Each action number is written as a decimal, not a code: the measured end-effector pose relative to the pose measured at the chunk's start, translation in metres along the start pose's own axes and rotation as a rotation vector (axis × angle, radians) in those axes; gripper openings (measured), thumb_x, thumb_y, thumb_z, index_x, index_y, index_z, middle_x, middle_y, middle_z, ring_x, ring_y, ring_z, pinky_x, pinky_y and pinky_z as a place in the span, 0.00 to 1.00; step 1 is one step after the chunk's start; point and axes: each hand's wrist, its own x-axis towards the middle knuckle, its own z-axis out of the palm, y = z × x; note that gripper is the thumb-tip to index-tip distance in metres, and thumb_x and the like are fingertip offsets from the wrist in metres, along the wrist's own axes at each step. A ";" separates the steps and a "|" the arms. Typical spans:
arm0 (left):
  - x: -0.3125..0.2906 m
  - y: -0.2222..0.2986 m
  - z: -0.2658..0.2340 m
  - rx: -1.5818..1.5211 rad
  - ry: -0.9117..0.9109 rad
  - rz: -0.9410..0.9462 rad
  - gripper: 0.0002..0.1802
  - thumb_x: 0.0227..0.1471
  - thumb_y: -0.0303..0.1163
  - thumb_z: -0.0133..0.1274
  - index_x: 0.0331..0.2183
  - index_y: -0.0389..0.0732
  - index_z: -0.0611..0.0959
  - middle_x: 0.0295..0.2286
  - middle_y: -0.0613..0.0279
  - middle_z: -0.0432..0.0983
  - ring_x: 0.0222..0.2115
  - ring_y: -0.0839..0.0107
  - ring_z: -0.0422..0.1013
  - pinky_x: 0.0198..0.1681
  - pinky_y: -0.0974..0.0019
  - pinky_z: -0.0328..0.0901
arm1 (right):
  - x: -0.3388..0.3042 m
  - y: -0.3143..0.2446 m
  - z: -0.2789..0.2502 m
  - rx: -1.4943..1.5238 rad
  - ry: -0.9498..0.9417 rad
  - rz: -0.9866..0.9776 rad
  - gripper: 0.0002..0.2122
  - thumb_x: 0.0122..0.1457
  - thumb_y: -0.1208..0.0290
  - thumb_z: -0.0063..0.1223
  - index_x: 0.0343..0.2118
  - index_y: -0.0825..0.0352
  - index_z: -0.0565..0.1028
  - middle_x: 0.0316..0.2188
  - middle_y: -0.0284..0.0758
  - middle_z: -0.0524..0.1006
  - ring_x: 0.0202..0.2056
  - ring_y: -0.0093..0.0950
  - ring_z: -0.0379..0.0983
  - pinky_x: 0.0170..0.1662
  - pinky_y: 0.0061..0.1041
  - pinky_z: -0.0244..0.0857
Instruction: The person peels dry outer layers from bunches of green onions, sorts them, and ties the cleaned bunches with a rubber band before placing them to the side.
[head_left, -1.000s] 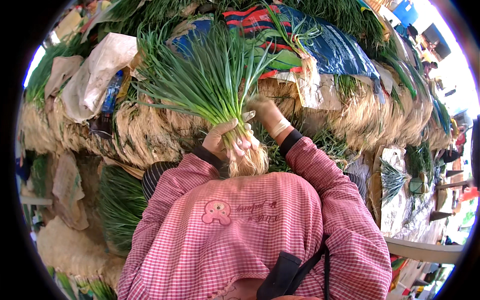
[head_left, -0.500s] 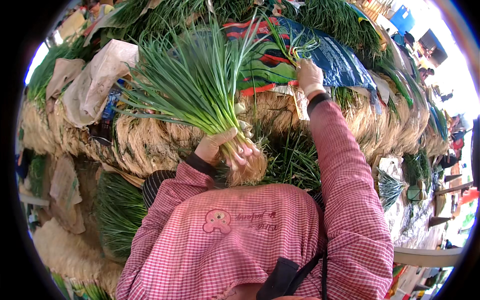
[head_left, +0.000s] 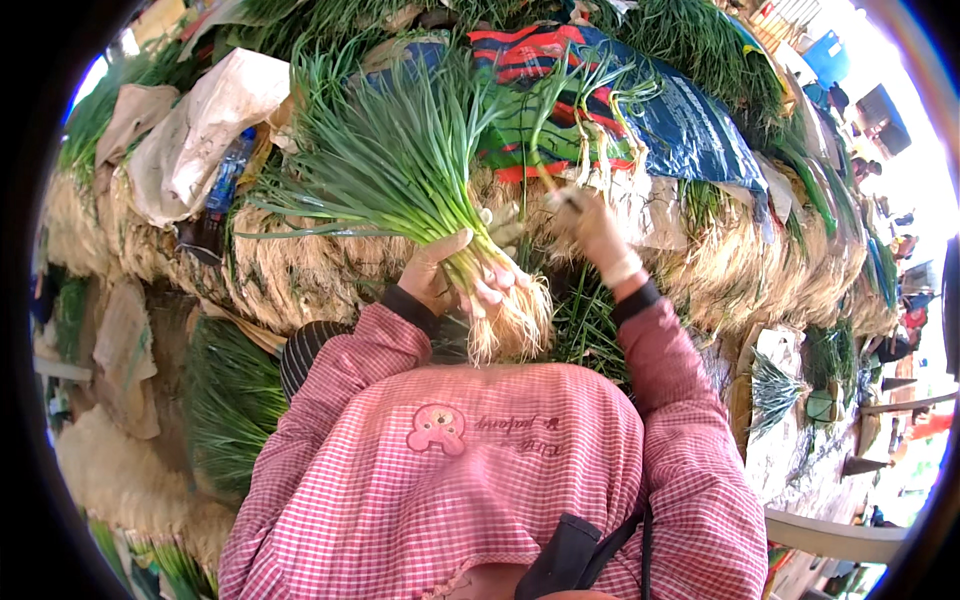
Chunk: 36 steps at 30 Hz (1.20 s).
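Observation:
My left hand [head_left: 432, 272] is closed round a thick bunch of spring onions [head_left: 400, 165]. The green leaves fan up and to the left, and the pinkish bulbs and pale roots [head_left: 515, 315] stick out below, toward my chest. To the right of the bunch is my right hand [head_left: 600, 240], smeared by motion, with its fingers pinched. A single spring onion stalk [head_left: 540, 140] runs up from those fingers. Something small and dark shows at the fingertips, too blurred to name. A few loose stalks [head_left: 610, 125] lie on the printed plastic sack just beyond the hand.
A blue, red and green plastic sack [head_left: 690, 130] covers part of a long pile of spring onions, whose roots [head_left: 290, 275] face me. A pale cloth sack [head_left: 205, 140] and a bottle [head_left: 228, 172] lie at the left. More green bundles [head_left: 230, 400] lie at lower left.
My right hand has come down and toward me from the sack, with a stalk in its fingers. The bunch in my left hand has shifted slightly, its roots now more spread out.

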 end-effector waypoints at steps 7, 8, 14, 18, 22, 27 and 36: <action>0.002 -0.006 -0.021 0.071 0.091 -0.072 0.23 0.52 0.36 0.55 0.49 0.40 0.71 0.45 0.43 0.72 0.32 0.52 0.75 0.34 0.47 0.75 | -0.042 0.010 0.033 -0.268 -0.042 -0.564 0.13 0.64 0.63 0.46 0.46 0.62 0.75 0.40 0.41 0.78 0.38 0.36 0.77 0.44 0.32 0.72; 0.001 -0.007 -0.026 0.063 0.063 -0.087 0.22 0.52 0.36 0.55 0.48 0.40 0.72 0.42 0.44 0.74 0.31 0.53 0.75 0.33 0.47 0.75 | -0.024 0.023 0.032 0.000 -0.018 -0.416 0.14 0.65 0.63 0.46 0.48 0.65 0.74 0.42 0.40 0.78 0.37 0.33 0.77 0.43 0.29 0.72; -0.012 -0.008 -0.006 -0.040 -0.076 -0.113 0.21 0.51 0.39 0.55 0.45 0.42 0.71 0.37 0.53 0.72 0.32 0.55 0.74 0.41 0.45 0.71 | 0.040 -0.001 0.054 0.979 0.059 -0.193 0.23 0.63 0.67 0.49 0.59 0.69 0.64 0.49 0.33 0.75 0.33 0.19 0.71 0.34 0.19 0.66; -0.018 -0.005 -0.008 -0.058 -0.077 -0.133 0.20 0.51 0.38 0.55 0.44 0.42 0.71 0.38 0.55 0.71 0.37 0.56 0.73 0.42 0.45 0.70 | 0.021 -0.013 0.091 1.240 -0.033 -0.044 0.23 0.63 0.65 0.50 0.59 0.68 0.65 0.46 0.33 0.76 0.32 0.17 0.69 0.35 0.18 0.64; -0.018 -0.004 -0.016 -0.072 -0.058 -0.156 0.19 0.51 0.35 0.54 0.44 0.39 0.72 0.39 0.51 0.72 0.38 0.56 0.73 0.41 0.46 0.71 | -0.009 -0.014 0.094 1.100 -0.323 -0.068 0.19 0.64 0.62 0.51 0.53 0.68 0.71 0.33 0.26 0.76 0.29 0.14 0.67 0.33 0.14 0.63; -0.018 0.003 -0.009 0.070 0.112 -0.321 0.22 0.54 0.33 0.50 0.49 0.34 0.72 0.36 0.42 0.77 0.29 0.53 0.77 0.35 0.52 0.74 | -0.013 0.010 0.079 0.373 -0.181 -0.215 0.16 0.63 0.58 0.51 0.43 0.68 0.75 0.29 0.33 0.77 0.29 0.22 0.72 0.34 0.25 0.66; -0.024 0.006 -0.004 0.336 0.081 -0.442 0.21 0.58 0.38 0.45 0.38 0.25 0.77 0.25 0.43 0.78 0.17 0.59 0.75 0.24 0.64 0.73 | -0.037 0.006 0.058 -0.651 0.157 -0.261 0.13 0.59 0.58 0.48 0.31 0.63 0.75 0.24 0.42 0.77 0.30 0.44 0.75 0.34 0.41 0.69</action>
